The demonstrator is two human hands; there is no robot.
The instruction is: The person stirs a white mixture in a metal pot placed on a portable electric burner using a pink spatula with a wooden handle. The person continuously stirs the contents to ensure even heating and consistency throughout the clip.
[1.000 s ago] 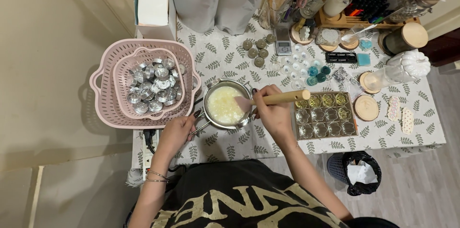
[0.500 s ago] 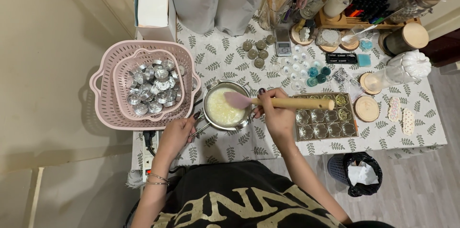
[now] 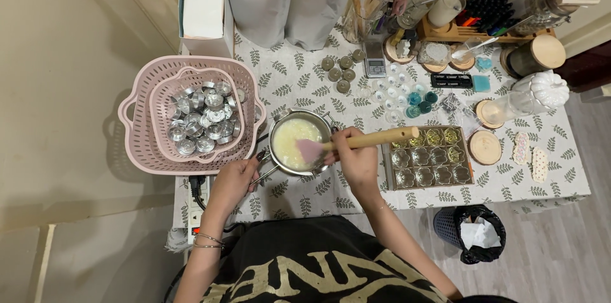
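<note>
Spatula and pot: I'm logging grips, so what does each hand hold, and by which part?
Right hand grips the spatula mid-handle; left hand holds the pot by its handle.

Just one view here, a head-worn camera looking almost straight down from well above. The counter [image 3: 280, 80] with its leaf-print cloth fills the middle of the frame, far edge at the top and the wearer's black shirt [image 3: 305, 265] at the bottom. Bare floor shows left and right. No second view to overlap with.
</note>
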